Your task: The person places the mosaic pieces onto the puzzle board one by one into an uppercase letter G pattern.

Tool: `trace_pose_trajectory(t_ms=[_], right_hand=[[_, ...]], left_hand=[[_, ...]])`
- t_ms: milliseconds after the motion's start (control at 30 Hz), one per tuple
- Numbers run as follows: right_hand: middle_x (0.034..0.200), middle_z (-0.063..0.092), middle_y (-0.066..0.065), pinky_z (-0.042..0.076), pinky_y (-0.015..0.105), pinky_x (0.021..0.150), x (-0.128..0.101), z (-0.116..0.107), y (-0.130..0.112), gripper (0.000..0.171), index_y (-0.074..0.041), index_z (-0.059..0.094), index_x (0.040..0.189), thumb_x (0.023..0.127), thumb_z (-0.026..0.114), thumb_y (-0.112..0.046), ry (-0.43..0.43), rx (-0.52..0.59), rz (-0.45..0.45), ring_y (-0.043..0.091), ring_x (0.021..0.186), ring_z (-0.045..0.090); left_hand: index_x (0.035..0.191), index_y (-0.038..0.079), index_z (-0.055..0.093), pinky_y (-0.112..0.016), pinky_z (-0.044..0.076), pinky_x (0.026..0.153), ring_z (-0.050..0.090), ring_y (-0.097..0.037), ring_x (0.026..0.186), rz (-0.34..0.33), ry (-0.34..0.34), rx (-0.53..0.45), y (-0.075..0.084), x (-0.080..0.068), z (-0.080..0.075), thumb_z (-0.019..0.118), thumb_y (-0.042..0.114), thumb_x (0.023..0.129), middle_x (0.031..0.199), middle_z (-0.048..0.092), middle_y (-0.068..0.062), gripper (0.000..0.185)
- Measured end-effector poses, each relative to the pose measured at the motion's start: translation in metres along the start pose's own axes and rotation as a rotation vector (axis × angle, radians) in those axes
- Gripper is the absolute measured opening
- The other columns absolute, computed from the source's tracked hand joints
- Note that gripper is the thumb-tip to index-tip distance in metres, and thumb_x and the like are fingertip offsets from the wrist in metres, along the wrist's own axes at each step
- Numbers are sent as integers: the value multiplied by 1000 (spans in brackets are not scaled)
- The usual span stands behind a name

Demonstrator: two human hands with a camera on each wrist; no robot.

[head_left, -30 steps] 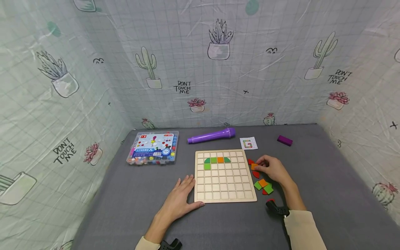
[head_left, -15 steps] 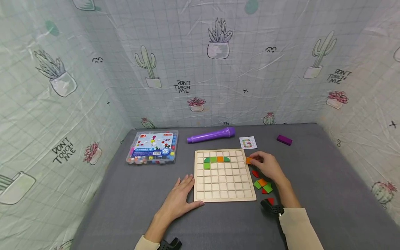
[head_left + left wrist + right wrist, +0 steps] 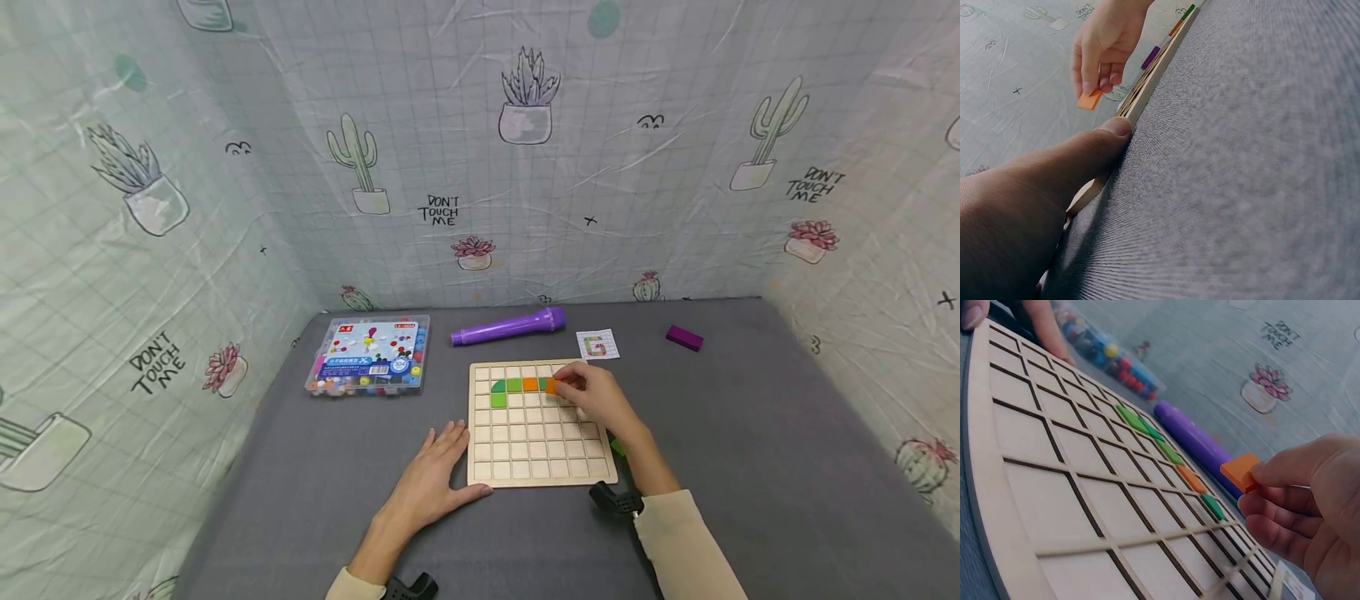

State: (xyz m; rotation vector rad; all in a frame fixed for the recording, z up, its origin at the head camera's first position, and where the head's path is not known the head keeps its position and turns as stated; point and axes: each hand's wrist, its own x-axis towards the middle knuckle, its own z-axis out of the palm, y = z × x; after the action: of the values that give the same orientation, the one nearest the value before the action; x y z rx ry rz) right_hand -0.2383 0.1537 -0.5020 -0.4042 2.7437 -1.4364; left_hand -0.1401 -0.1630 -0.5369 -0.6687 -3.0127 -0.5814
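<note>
Grey felt-like tabletop [image 3: 750,433] within pale gridded cloth walls [image 3: 225,217] printed with cacti and succulents.

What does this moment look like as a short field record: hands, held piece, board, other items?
right hand: pinches an orange tile above the board's upper right
left hand: flat on the cloth, thumb against the board's left edge
wooden grid board: green and orange tiles in its second row
behind board: purple tube, bead box, pattern card, purple block
</note>
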Motion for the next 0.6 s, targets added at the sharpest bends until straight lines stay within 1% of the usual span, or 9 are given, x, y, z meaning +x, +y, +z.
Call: trace_pose_trajectory(t_ms=[300,467,600], right_hand=[[96,73,5,55,21,69,7,28,-15,15,-8,72,107,94,71,-15,-30,9,-48,11,80,64],[93,72,2,55,22,72,7,43,-23,14,-9,73,105,93,72,-14,-54,-13,-58,10,80,62],[91,71,1,54,22,72,6,55,-28,12,-9,74,104,93,72,-14,-81,-29,-71,8,80,62]], left_hand=[[153,7,42,-49,24,128,31,-25,152,-21,-18,7,0,2,1,57,78,83,163,35,-8,101],[152,6,43,-48,25,128,32,-26,152,-15,-10,-1,0,1,1,57,77,84,162,36,-9,100],[151,5,45,-48,27,127,34,-27,151,-5,3,-10,1,0,1,58,76,84,162,37,-9,99]])
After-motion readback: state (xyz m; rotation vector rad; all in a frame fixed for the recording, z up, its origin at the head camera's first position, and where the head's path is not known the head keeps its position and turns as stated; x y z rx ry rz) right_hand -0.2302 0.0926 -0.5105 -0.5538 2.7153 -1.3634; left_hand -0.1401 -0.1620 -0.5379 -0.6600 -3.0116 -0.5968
